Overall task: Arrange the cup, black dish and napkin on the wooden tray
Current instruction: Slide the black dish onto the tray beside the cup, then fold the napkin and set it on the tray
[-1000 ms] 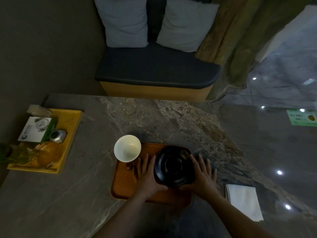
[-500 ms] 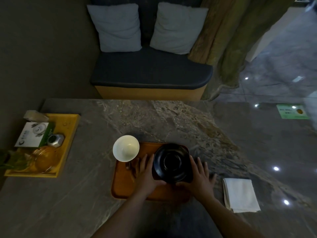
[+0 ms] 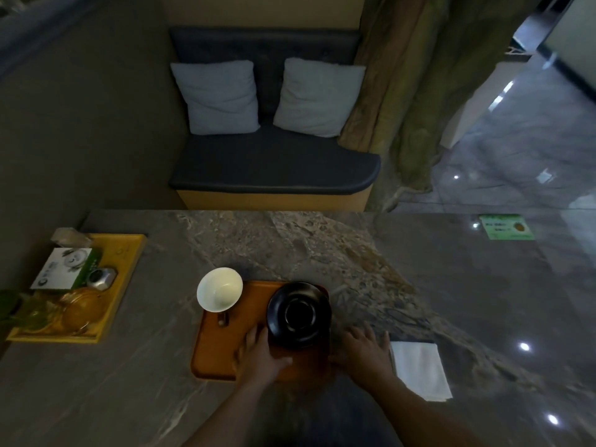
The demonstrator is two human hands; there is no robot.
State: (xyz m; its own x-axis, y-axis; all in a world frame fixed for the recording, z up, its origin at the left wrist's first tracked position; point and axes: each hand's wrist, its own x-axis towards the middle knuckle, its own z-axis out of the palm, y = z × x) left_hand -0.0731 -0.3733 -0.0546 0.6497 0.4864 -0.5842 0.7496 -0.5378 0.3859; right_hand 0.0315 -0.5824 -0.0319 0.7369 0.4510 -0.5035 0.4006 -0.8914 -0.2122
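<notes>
**Tray on the stone table**

A grey stone table (image 3: 290, 246) stands by a dark bench (image 3: 274, 166) with two pillows (image 3: 219, 95). The wooden tray (image 3: 222, 353) lies near the front edge. The black dish (image 3: 299, 314) sits on its right side. The white cup (image 3: 219, 289) stands at its far left corner. The napkin (image 3: 421, 369) lies off the tray, right. A yellow tray (image 3: 129, 253) sits far left. The left hand (image 3: 261, 353) and right hand (image 3: 362, 350) are spread flat, holding nothing.
</notes>
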